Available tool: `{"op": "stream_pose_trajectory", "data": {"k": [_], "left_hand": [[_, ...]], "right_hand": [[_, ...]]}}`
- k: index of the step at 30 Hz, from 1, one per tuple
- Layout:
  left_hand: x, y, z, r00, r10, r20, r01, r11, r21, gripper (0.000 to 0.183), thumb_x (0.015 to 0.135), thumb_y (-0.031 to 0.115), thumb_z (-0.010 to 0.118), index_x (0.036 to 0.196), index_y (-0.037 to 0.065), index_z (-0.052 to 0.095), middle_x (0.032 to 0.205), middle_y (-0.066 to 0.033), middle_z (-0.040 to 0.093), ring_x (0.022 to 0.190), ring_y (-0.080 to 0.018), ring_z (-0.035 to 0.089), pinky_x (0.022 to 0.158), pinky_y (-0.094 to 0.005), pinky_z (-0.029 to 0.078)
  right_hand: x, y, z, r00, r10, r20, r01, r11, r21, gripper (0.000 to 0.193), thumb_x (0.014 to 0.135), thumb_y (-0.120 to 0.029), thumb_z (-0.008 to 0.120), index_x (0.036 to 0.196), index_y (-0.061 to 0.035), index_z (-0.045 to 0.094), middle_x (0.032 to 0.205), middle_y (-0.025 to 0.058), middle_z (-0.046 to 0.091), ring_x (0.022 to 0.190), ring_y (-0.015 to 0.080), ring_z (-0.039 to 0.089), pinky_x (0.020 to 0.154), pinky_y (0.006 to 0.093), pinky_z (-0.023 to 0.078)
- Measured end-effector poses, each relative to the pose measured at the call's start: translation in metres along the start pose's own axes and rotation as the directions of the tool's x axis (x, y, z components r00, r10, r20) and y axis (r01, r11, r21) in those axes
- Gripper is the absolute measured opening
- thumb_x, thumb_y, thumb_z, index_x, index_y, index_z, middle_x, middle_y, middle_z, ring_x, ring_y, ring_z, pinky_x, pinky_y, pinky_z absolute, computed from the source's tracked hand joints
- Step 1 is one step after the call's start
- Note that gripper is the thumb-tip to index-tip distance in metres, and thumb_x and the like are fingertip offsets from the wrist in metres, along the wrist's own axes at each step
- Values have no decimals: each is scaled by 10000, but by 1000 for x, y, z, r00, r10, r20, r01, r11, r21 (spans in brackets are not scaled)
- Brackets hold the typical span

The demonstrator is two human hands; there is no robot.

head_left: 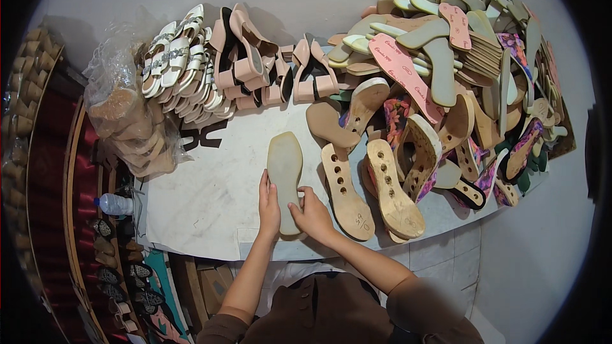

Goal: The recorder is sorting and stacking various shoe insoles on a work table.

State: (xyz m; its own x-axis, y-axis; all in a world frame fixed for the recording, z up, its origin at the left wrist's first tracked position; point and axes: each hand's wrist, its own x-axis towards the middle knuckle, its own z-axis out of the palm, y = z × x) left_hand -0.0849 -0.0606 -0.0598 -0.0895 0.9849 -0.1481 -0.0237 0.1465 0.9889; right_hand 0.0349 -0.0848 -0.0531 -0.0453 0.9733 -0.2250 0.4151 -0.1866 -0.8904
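Observation:
A pale grey-green shoe sole [285, 159] with a yellowish rim stands lengthwise before me, its broad end away from me. My left hand [269, 205] grips its left edge, fingers along the side and thumb on the face. On the opposite edge my right hand [313, 215] holds the narrower end, thumb over the face. Just right of it lie two wooden shoe bases, a nearer one [348, 200] and another [396, 204], each with a row of holes. Beyond them a brown insole [328, 124] leans against another wooden base [368, 102].
Flowered platform bases [421, 165] and a high heap of insoles [440, 64] crowd the table's right. White sandals [178, 64] and pink heeled sandals [248, 57] stand at the back. A plastic bag of soles [137, 127] and a water bottle [116, 204] are on the left.

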Motion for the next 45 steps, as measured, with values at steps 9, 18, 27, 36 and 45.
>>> {"op": "stream_pose_trajectory", "data": {"k": [9,18,27,36,45], "left_hand": [[13,-21,0,974,-221,47,226,955,-194,533,961,349,225,1390,41,159,1429,-114,209,1303,-213,237,1051,-308,222],[30,-37,-13,992,-85,-97,83,996,-20,552,963,359,223,1391,22,134,1438,-130,183,1314,-227,206,1055,-309,214],[33,73,76,908,399,125,-416,893,170,412,950,216,325,1282,-25,361,1305,-169,403,1239,-247,351,1031,-320,245],[42,100,235,829,371,419,-394,919,-35,375,927,230,402,1213,-11,433,1184,-188,499,1109,-264,483,927,-314,362],[48,123,300,880,307,362,-286,952,-111,403,938,229,384,1235,-44,398,1210,-175,473,1093,-240,477,936,-294,346]], "right_hand": [[51,33,29,969,-14,-245,106,924,367,549,939,-319,327,1315,69,230,1301,253,336,1219,315,351,1023,350,260],[38,-2,27,995,96,26,-99,932,348,670,924,-349,344,1364,68,57,1415,279,64,1340,341,48,1087,354,86],[26,-64,-146,717,-523,-462,513,844,-158,219,797,-35,473,989,16,565,969,162,569,908,320,551,809,360,430],[48,-37,-295,537,-679,-500,105,642,-759,458,721,-79,590,1160,-15,478,1217,230,397,1127,414,377,929,447,352],[60,-11,-365,649,-739,-179,162,365,-917,467,704,-94,583,1165,-137,531,1178,142,513,1101,350,468,937,450,365]]}}
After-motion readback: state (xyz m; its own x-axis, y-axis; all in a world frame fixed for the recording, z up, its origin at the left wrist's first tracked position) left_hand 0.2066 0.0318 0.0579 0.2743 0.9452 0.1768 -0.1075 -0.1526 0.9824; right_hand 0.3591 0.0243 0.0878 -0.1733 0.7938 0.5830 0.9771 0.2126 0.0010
